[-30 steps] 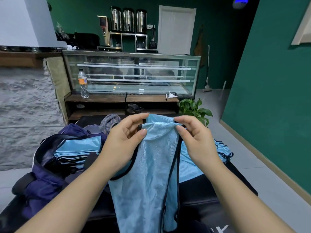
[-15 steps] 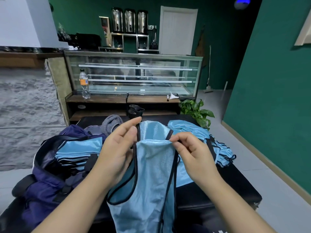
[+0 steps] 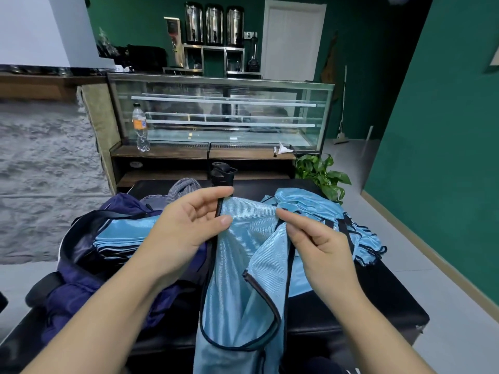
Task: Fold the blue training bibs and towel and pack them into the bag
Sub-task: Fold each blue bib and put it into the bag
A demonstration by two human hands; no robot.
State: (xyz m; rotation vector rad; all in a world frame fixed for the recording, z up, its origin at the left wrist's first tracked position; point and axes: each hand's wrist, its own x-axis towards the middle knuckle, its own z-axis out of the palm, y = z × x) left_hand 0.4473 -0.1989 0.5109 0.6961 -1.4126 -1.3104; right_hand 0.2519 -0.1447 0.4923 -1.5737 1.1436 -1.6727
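Your left hand (image 3: 186, 233) and right hand (image 3: 318, 244) each pinch the blue bib's (image 3: 243, 279) top edge, beside the bag (image 3: 81, 265).

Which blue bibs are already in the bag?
The folded light-blue bibs stacked inside the open navy bag on the left. Another bib hangs from both hands, and the rest lie rumpled on the black table's right side.

Dark green walls (image 3: 445, 130) around me, pale grey floor (image 3: 432, 287). Ahead, a glass display case (image 3: 221, 112) on a wooden counter (image 3: 162, 152), plastic bottle (image 3: 140, 128) standing on it. Three steel urns (image 3: 214, 24) behind, white door (image 3: 293, 41) beside them. Potted plant (image 3: 321, 174) at the counter's right end.
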